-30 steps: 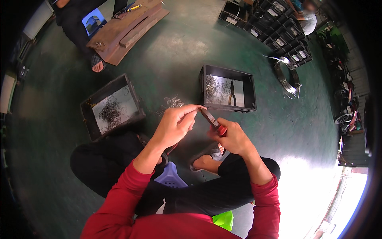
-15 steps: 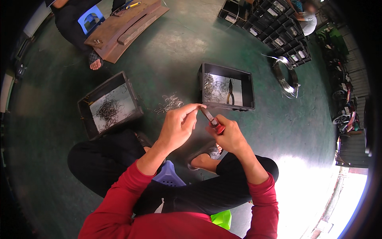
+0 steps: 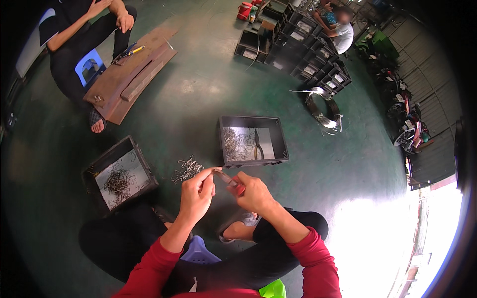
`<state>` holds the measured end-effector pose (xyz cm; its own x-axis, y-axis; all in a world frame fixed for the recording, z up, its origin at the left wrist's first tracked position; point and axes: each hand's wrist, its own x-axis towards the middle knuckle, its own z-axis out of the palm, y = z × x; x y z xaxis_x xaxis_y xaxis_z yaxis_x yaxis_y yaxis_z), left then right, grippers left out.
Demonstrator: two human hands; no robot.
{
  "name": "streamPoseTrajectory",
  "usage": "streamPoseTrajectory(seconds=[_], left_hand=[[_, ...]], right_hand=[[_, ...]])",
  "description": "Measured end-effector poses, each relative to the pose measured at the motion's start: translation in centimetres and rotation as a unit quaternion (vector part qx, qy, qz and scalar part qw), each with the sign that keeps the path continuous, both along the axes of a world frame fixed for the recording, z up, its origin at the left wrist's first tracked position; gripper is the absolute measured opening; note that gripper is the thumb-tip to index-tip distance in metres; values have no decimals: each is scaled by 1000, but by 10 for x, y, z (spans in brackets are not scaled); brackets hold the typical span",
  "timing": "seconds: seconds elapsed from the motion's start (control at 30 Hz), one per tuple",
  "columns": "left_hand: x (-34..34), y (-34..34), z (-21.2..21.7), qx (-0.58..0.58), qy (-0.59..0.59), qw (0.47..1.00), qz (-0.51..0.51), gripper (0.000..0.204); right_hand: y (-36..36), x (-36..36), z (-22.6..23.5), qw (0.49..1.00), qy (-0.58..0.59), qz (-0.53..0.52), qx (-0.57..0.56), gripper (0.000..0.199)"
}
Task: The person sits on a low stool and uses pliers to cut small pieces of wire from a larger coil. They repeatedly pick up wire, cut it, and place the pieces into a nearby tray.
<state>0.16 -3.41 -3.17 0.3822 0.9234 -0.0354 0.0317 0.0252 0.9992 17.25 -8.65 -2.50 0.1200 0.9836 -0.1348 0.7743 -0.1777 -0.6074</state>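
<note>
My right hand is wrapped round red-handled pliers, whose metal jaws point up and to the left. At the jaw tips, the thumb and index finger of my left hand are pinched together. Whatever they hold is too small to make out. Just beyond my left hand, a loose heap of bent wire pieces lies on the green floor. A black crate stands past the pliers, with wire pieces and a second pair of pliers inside. Another black crate, at the left, holds a tangle of bent wire pieces.
A coil of wire lies near stacked black crates at the far right. Far left, a person sits by a low brown board with a yellow-handled tool on it. Another person is behind the stack.
The whole view has shifted, so the scene sits lower and further left, showing more of the far side. My hands keep nearly the same pose around the pliers.
</note>
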Motion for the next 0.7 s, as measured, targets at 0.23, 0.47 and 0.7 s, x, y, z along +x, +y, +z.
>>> streamPoseTrajectory(seconds=[0.23,0.47,0.7], left_hand=[[-9,9,15,-68,-27,994,-82,24],[-26,27,5,-1,-3,992,-125,21],[-20,27,-1,12,-7,997,-75,8]], right_hand=[[3,20,8,997,37,71,-12,25],[1,25,22,990,-17,137,-32,29],[-6,32,20,992,49,115,-32,32]])
